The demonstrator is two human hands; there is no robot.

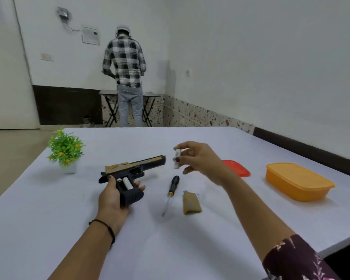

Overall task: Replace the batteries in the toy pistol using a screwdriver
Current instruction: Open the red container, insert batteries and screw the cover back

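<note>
The toy pistol sits near the middle of the table, butt toward the near edge, its grip compartment open with two cells showing. The left hand curls round the grip from below. Just off the muzzle, the right hand pinches a loose battery, raised above the table; spent or fresh, I cannot tell. The cover lies beside the screwdriver, between the hands, so unscrewing looks done; seating cells, refitting and screwing remain. An orange box sits toward the right edge.
</note>
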